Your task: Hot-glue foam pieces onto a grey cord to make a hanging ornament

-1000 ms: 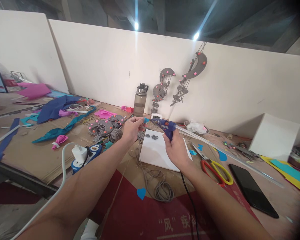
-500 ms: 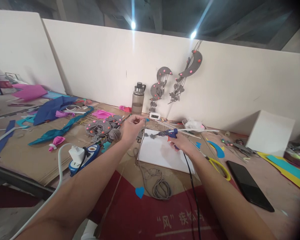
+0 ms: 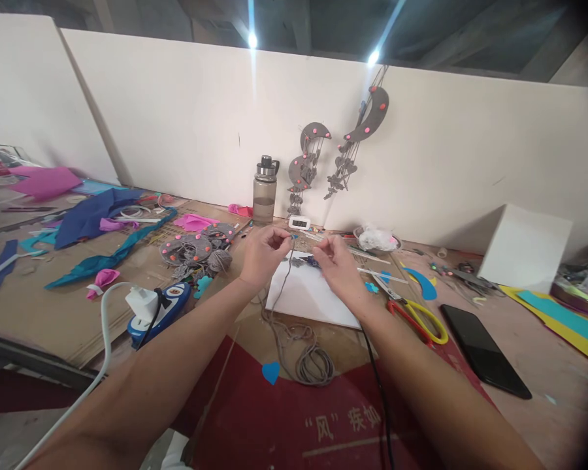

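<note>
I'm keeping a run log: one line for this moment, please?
left hand: pinching gray cord; right hand: over white board; glue gun: partly hidden by right hand; scissors: right of board

- Pinkish-brown surface (image 3: 543, 346), partly covered with brown and red cardboard (image 3: 245, 418), lower half
- White rectangular board (image 3: 302, 295), centre
- Coiled grey cord (image 3: 315, 373), lower centre
- Red-and-yellow-handled metal scissors (image 3: 398, 303), right of centre
- Black rectangular phone (image 3: 485, 351), lower right

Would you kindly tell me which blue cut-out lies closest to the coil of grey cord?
The blue heart, just left of the coil; the blue crescent and blue flower lie farther off, by the scissors.
</note>
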A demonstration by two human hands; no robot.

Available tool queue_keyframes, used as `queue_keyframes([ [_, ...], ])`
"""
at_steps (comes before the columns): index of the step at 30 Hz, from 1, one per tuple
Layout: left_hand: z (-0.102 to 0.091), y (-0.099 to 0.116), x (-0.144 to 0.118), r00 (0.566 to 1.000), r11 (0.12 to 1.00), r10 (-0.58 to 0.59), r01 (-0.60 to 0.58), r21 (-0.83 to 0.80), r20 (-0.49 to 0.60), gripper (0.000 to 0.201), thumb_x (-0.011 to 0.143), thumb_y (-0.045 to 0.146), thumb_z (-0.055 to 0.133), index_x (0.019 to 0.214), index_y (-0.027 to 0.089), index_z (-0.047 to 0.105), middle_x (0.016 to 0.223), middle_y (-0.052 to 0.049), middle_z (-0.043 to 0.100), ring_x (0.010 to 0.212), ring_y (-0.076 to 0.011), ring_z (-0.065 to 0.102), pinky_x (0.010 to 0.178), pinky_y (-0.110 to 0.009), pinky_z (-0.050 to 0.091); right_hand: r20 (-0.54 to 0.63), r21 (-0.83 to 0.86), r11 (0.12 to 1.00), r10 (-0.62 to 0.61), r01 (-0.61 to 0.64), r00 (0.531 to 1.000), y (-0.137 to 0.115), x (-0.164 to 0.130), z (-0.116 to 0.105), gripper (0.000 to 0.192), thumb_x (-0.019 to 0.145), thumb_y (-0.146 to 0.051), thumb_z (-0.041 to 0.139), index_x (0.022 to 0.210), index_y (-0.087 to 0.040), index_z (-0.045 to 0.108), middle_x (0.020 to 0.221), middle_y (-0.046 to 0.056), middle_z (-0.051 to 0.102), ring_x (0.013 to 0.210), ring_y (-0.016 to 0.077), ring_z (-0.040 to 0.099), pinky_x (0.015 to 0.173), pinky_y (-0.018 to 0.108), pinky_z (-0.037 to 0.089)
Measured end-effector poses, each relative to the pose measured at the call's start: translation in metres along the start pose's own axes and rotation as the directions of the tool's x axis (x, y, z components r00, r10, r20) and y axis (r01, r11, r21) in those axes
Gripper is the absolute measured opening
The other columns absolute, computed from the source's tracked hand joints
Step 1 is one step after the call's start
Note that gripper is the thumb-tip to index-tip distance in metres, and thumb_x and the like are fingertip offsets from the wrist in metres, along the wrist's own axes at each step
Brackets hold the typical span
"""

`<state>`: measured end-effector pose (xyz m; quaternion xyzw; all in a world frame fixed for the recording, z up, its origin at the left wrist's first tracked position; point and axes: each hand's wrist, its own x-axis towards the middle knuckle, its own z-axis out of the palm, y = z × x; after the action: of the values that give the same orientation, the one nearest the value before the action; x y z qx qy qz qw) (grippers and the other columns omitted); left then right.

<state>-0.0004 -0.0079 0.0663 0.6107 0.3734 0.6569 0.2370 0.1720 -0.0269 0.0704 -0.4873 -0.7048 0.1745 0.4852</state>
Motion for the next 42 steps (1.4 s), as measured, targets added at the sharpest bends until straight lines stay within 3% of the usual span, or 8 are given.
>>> queue_keyframes([
  [3,0.002,0.005,-0.003,0.998,0.996,0.059,-0.061,0.065,0.022,0.005,0.073,0.018,0.062,0.075,0.018,0.067,0.074,-0.002,0.063,0.067,-0.0129,0.055,0.064,-0.024,0.042,0.100,0.440,0.890,0.086,-0.122,0.991,-0.017,-0.007,0.018,0.030,0.078,-0.040,0.060,0.093,-0.023,0.041,0.097,0.003,0.063,0.090,0.0154,0.061,0.084,0.035,0.048],
  [7,0.006,0.012,-0.006,0.994,0.987,0.098,-0.103,0.121,0.042,0.007,0.071,0.013,0.063,0.071,0.020,0.066,0.072,-0.002,0.062,0.067,-0.0133,0.054,0.066,-0.025,0.042,0.176,0.625,0.733,0.203,-0.268,0.963,-0.023,-0.010,0.028,0.036,0.071,-0.037,0.066,0.091,-0.024,0.039,0.079,-0.004,0.058,0.069,0.0118,0.058,0.071,0.032,0.051],
  [11,0.010,0.018,-0.010,0.999,0.997,0.041,-0.043,0.069,0.020,0.009,0.068,0.012,0.066,0.072,0.020,0.067,0.071,-0.001,0.063,0.065,-0.0126,0.054,0.065,-0.024,0.043,0.072,0.477,0.859,0.170,-0.184,0.983,-0.022,-0.008,0.020,0.023,0.075,-0.037,0.060,0.086,-0.022,0.048,0.073,-0.005,0.050,0.062,0.0095,0.047,0.054,0.022,0.043],
  [16,0.013,0.013,-0.010,0.998,1.000,-0.012,0.011,0.015,0.066,0.011,0.072,0.018,0.065,0.082,0.019,0.069,0.076,-0.002,0.067,0.066,-0.0132,0.059,0.063,-0.024,0.047,-0.057,0.193,0.981,0.006,0.006,0.998,-0.026,-0.008,0.011,0.012,0.083,-0.032,0.051,0.081,-0.020,0.053,0.072,-0.003,0.051,0.065,0.0110,0.045,0.061,0.024,0.038],
  [20,0.011,0.006,-0.008,0.993,0.998,-0.037,0.032,0.049,0.116,0.012,0.076,0.024,0.063,0.083,0.019,0.071,0.080,-0.004,0.069,0.068,-0.0141,0.060,0.063,-0.025,0.049,-0.102,0.076,0.996,-0.047,0.055,0.994,-0.028,-0.011,0.010,0.015,0.086,-0.033,0.049,0.081,-0.020,0.055,0.073,-0.002,0.053,0.066,0.0120,0.045,0.064,0.025,0.037],
  [28,0.010,0.011,-0.009,0.993,0.999,-0.050,0.048,0.013,0.104,0.009,0.073,0.024,0.066,0.078,0.019,0.072,0.075,-0.003,0.068,0.064,-0.0127,0.059,0.061,-0.023,0.048,-0.119,-0.035,0.996,-0.082,0.078,0.990,-0.025,-0.012,0.010,0.018,0.087,-0.032,0.049,0.079,-0.019,0.058,0.073,0.000,0.058,0.067,0.0131,0.049,0.064,0.026,0.037],
  [37,0.010,0.012,-0.010,0.992,0.979,0.074,-0.092,0.183,0.101,0.011,0.076,0.024,0.060,0.077,0.018,0.070,0.074,-0.002,0.068,0.064,-0.0124,0.060,0.062,-0.023,0.048,-0.106,-0.076,0.990,-0.125,0.117,0.987,-0.029,-0.012,0.009,0.022,0.088,-0.033,0.048,0.075,-0.019,0.059,0.070,-0.001,0.058,0.065,0.0124,0.049,0.063,0.025,0.035],
  [42,0.009,0.014,-0.010,0.991,0.973,0.076,-0.098,0.207,0.111,0.012,0.077,0.024,0.058,0.077,0.018,0.068,0.072,-0.001,0.068,0.063,-0.0123,0.061,0.061,-0.023,0.048,-0.100,-0.086,0.986,-0.150,0.142,0.984,-0.029,-0.014,0.010,0.025,0.089,-0.033,0.047,0.075,-0.019,0.060,0.070,0.000,0.059,0.064,0.0124,0.049,0.062,0.026,0.035],
])
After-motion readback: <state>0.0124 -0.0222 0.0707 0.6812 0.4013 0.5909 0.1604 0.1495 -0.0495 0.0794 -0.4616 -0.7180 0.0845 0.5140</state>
